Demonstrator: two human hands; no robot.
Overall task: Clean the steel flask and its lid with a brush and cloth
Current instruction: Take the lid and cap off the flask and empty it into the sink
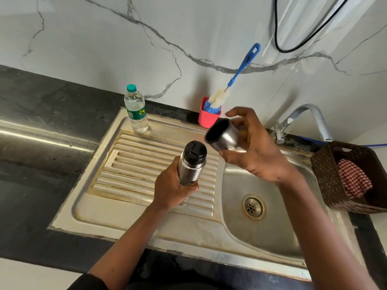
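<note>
- Marbled wall tiles backed a dark tabletop (31,185) with a steel sink (272,227) let into it.
- The steel flask (191,164) was nearly upright over the ribbed drainboard (129,168), with the left hand (173,189) wrapped round its lower body. Whether its base touched the ribs could not be told.
- A black stopper (194,150) sat in the flask's neck.
- At the flask's 2 o'clock, apart from it, the right hand (255,147) held the cup-shaped steel lid (223,133) between curled fingers and thumb, its open mouth tilted toward the flask.
- The step looked like opening up: the lid was off, the stopper was not yet out, and no scrubbing tool was in either hand.
- The brush (230,86) stood bristles-down in a pink cup (207,119) at 1 o'clock, by the wall.
- The checked cloth (354,181) lay in a brown basket (326,174) at 3 o'clock, past the tap (310,120).
- A water bottle (136,109) stood at 11 o'clock.
- The next move probably called for freeing the right hand: setting the lid down, then turning out the stopper or reaching for the brush.
</note>
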